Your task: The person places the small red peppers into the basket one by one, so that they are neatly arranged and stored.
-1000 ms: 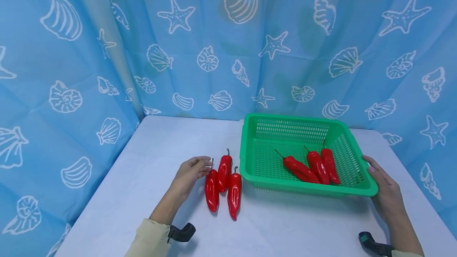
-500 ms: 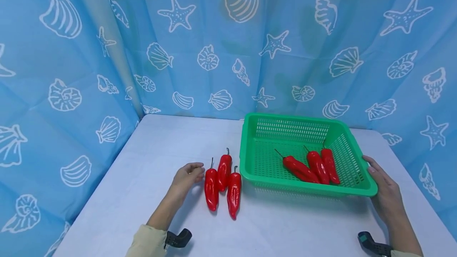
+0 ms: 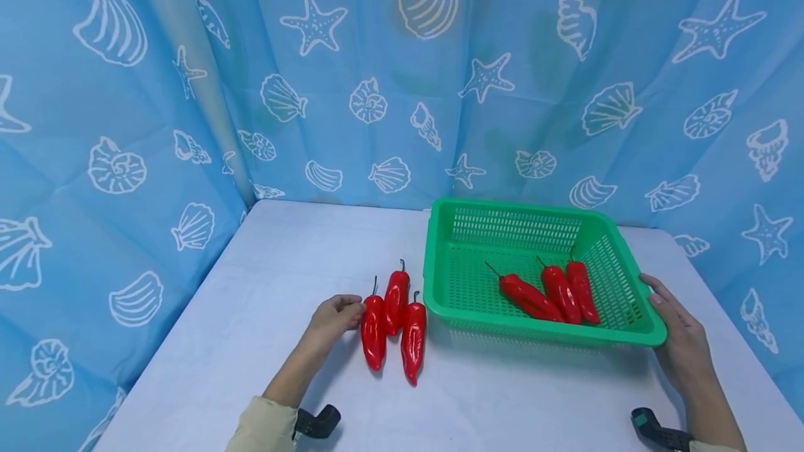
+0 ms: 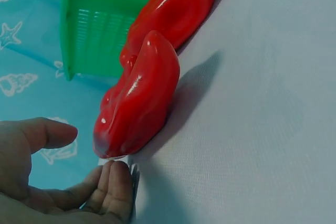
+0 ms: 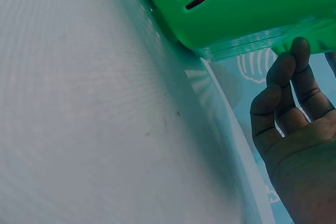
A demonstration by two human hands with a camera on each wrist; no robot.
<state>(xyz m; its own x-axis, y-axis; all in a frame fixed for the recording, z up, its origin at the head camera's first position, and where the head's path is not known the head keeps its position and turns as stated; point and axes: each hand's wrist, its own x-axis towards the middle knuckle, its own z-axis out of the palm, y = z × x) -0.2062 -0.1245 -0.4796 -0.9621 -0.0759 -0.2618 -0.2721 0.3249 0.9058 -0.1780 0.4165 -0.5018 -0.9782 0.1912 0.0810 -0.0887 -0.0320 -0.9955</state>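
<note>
Beside the leftmost red pepper (image 3: 373, 333) is my left hand (image 3: 334, 318). In the left wrist view the thumb stands apart from the bent fingers (image 4: 118, 190), and the near pepper (image 4: 139, 103) lies just beyond the fingertips with nothing gripped. Two more red peppers, one behind (image 3: 396, 302) and one to the right (image 3: 413, 344), lie close by on the white table. My right hand (image 3: 681, 340) holds the right rim of the green basket (image 3: 540, 330). From the right wrist, its fingers (image 5: 281, 69) show against the basket's side; the thumb is mostly hidden there.
Inside the basket lie three red peppers (image 3: 559, 295), toward its right front. The white tabletop (image 3: 502, 396) stretches before both hands. A blue curtain (image 3: 377, 54) with shell and starfish prints hangs behind and at the sides.
My left hand has drawn back a little from the leftmost pepper's stem, and now sits lower, by the pepper's upper left side. Right hand, basket and peppers stay as they were.
</note>
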